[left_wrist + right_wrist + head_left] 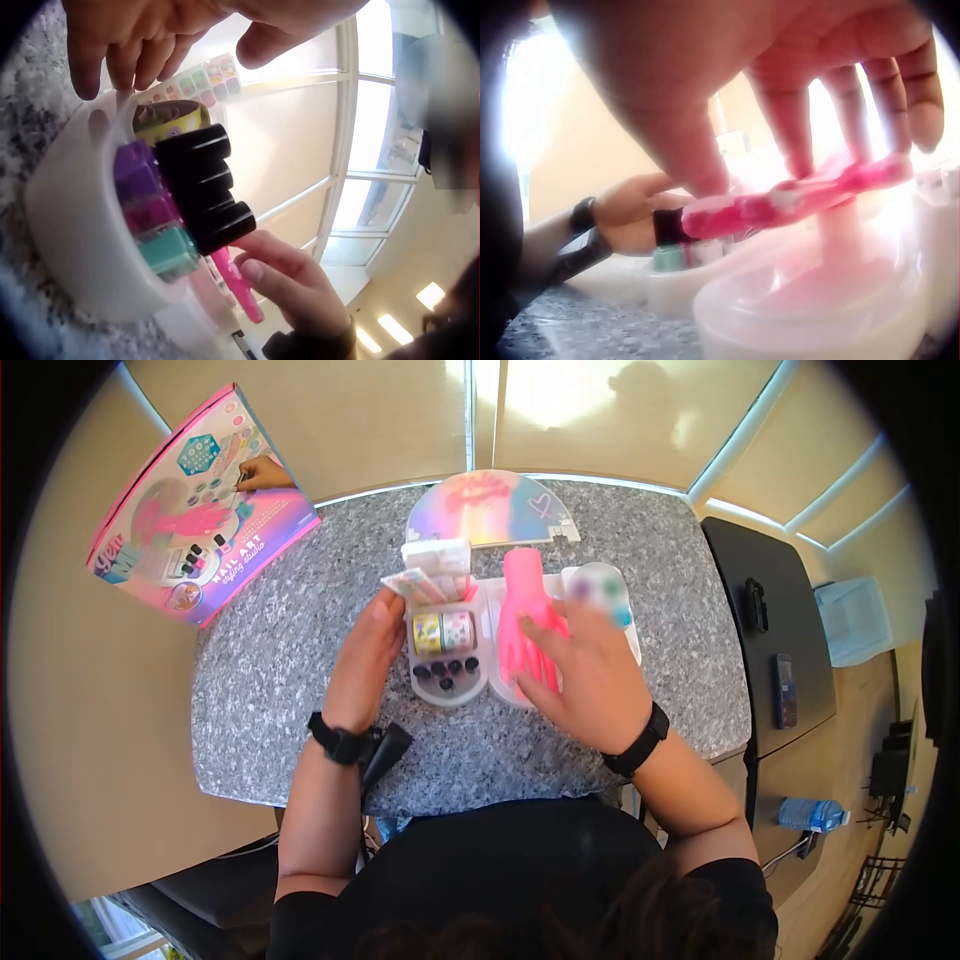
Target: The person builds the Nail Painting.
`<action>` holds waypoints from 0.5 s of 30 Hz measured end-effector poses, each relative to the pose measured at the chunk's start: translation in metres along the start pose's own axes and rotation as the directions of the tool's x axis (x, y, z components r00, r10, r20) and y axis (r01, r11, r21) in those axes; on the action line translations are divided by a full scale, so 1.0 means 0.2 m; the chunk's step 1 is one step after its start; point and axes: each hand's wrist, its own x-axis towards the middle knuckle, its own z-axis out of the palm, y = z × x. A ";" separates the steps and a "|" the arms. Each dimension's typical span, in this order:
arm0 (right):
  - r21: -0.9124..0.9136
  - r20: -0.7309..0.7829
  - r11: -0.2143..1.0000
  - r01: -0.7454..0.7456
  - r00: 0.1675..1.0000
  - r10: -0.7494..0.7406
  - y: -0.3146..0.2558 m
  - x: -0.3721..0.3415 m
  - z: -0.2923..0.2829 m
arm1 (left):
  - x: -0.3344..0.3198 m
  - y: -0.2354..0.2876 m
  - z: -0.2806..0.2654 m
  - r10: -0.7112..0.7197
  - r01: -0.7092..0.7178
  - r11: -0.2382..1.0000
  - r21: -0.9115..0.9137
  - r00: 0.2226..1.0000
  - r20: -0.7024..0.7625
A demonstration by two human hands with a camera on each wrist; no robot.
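Observation:
A pink model hand (522, 600) lies over the white tray (494, 680), palm section toward the back. My right hand (590, 675) touches it from the right, fingers spread and thumb on its finger end; in the right wrist view the fingertips (799, 166) rest along the pink hand (757, 214). At the tray's left side is my left hand (370, 650), fingers straight beside the sticker sheets (425, 582). In the left wrist view its fingertips (124, 79) touch the white rim. Bottles with black caps (202, 161) and two patterned rolls (443, 631) sit in the tray.
A rainbow half-round board (490, 505) stands behind the tray. The printed box (200, 510) is at the back left. On the right are a round palette (605, 590), a black surface with a phone (784, 690), a clear bin (855, 618) and a water bottle (812, 815).

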 end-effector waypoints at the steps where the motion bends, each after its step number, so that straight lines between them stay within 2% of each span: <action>1: -0.054 -0.008 0.998 -0.008 1.000 0.008 0.01 0.02 0.01 | 0.04 0.04 0.01 -0.035 0.035 0.999 -0.007 0.999 -0.019; 3: -0.064 -0.013 0.997 0.035 0.999 -0.036 0.06 0.06 0.00 | 0.12 0.05 -0.01 -0.070 0.070 0.997 -0.012 0.997 -0.027; 5: -0.081 -0.015 0.994 0.076 0.997 -0.078 0.15 0.10 -0.03 | 0.23 -0.01 -0.15 -0.131 0.128 0.991 -0.030 0.970 -0.203; 6: 0.087 -0.005 0.995 0.050 0.999 -0.050 0.22 0.13 -0.06 | 0.28 -0.01 -0.18 -0.130 0.127 0.991 -0.028 0.972 -0.193; 7: 0.252 0.010 0.967 0.022 1.000 -0.025 0.30 0.16 -0.08 | 0.33 -0.01 -0.21 -0.086 0.101 0.994 0.049 0.968 -0.235; 8: 0.253 0.012 0.967 0.018 1.000 -0.022 0.36 0.20 -0.10 | 0.36 -0.01 -0.25 -0.041 0.079 0.989 0.127 0.959 -0.279; 9: 0.550 0.051 0.806 -0.221 0.971 0.232 0.42 0.24 -0.12 | 0.39 -0.02 -0.28 -0.044 0.082 0.988 0.127 0.959 -0.282; 10: 0.766 0.167 0.504 -0.398 0.881 0.443 0.49 0.29 -0.14 | 0.43 -0.03 -0.32 -0.078 0.122 0.984 0.132 0.950 -0.301; 12: 0.837 0.094 0.432 -0.337 0.865 0.492 0.71 0.34 -0.12 | 0.51 -0.10 -0.43 -0.132 0.164 0.983 0.079 0.940 -0.314; 13: 0.837 0.089 0.433 -0.335 0.864 0.496 0.82 0.36 -0.10 | 0.55 -0.09 -0.45 -0.130 0.162 0.983 0.082 0.942 -0.309; 15: 0.879 0.336 0.103 -0.465 0.758 0.558 1.02 0.37 -0.03 | 0.60 -0.09 -0.46 -0.263 0.273 0.962 -0.014 0.909 -0.325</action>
